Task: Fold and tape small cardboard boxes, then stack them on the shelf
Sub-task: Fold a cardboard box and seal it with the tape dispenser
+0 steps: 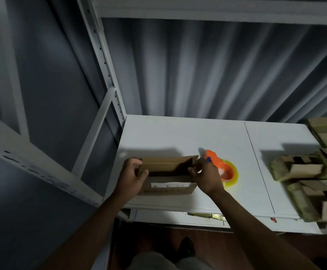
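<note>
One cardboard box [168,173], open at the top, standing on the white shelf board [197,133] near its front left corner. One white label on the box's near face, bearing dark print too small to read. Two hands on the box, well apart, one at each end: left hand [132,176] curled round the left end, thumb and fingers gripping the wall; right hand [205,177] pinching the right end flap between thumb and fingers. Inside of the box dark, in shadow.

One tape dispenser [220,166], orange, with one roll of clear yellowish tape, lying on the board just right of the box and partly behind the right hand. Small blue part at the dispenser's nose; no readable brand on it.

Further right of the box, at the board's right edge, a heap of flattened and partly folded cardboard pieces [312,172], some wrapped in yellowish tape; exact count impossible to tell, at least four. No legible writing on them.

One seam line across the board, right of the dispenser, dividing it into two panels. Behind the box, a ribbed grey wall [217,71]. Left of the box, one white slotted upright [104,61] of the rack, with one diagonal brace below it. Below the box, under the board's front edge, a lower level with something yellowish, unclear. Dark floor and one dark shoe [186,248] beneath.
</note>
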